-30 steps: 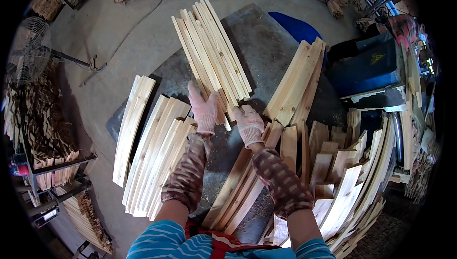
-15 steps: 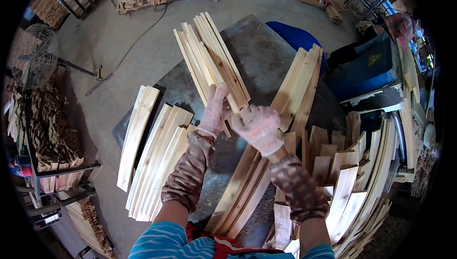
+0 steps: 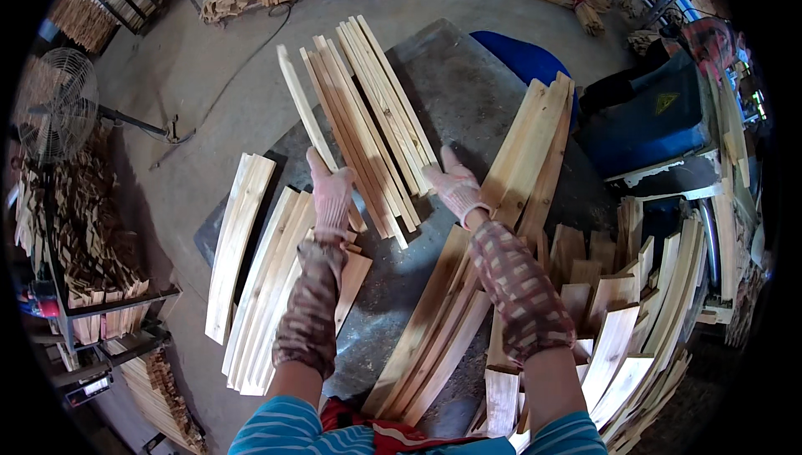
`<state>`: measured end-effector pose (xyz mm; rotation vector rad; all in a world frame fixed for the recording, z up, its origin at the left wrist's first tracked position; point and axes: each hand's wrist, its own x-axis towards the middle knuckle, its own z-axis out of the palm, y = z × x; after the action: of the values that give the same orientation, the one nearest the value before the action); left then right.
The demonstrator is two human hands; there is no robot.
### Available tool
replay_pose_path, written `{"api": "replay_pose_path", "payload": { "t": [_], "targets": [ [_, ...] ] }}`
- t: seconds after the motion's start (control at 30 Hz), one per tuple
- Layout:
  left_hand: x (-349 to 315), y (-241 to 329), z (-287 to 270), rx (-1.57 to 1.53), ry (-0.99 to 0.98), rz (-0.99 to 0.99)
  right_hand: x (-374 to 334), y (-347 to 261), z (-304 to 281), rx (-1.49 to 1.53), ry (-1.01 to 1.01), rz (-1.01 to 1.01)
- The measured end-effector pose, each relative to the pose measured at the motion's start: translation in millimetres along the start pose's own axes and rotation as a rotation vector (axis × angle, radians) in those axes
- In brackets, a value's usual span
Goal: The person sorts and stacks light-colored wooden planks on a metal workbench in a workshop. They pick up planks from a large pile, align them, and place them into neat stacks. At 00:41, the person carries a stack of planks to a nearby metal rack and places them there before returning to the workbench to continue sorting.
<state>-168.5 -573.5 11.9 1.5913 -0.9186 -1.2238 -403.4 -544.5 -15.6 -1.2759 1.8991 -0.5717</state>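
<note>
On the dark table [image 3: 418, 242] in front of me lie long, narrow wooden strips [image 3: 368, 133], side by side with slight gaps. My left hand [image 3: 332, 196], in a pale pink knit glove, grips a single strip [image 3: 302, 104] left of that group, tilted away from it. My right hand [image 3: 458, 188], gloved alike, is open with thumb and fingers apart. Its fingertips are at the near right edge of the strips; whether they press on them is hard to see.
Wider boards [image 3: 263, 288] are stacked at the table's left. More boards [image 3: 522, 150] lie along its right side, with a dense pile of upright pieces [image 3: 614, 313] at the lower right. Beyond stand a blue machine housing [image 3: 652, 121] and, far left, a fan [image 3: 57, 104].
My hands have moved apart, the left one leftward with a single strip. The strips that were bunched between them now lie more spread out, and my right hand has opened.
</note>
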Motion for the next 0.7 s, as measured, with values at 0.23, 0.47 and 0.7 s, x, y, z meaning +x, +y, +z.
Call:
{"api": "replay_pose_path", "payload": {
  "t": [0.23,0.47,0.7],
  "targets": [
    [35.2,-62.7,14.1,-0.146,-0.059,-0.118,-6.7,-32.6,13.9,-0.269,-0.151,0.097],
    [27.3,-35.5,13.9,-0.208,-0.134,-0.171,3.0,-31.7,19.1,-0.287,-0.105,0.091],
    [5.5,-22.8,0.3,-0.354,-0.078,-0.138,-66.6,9.8,35.1,0.030,0.167,0.042]
  ]
}}
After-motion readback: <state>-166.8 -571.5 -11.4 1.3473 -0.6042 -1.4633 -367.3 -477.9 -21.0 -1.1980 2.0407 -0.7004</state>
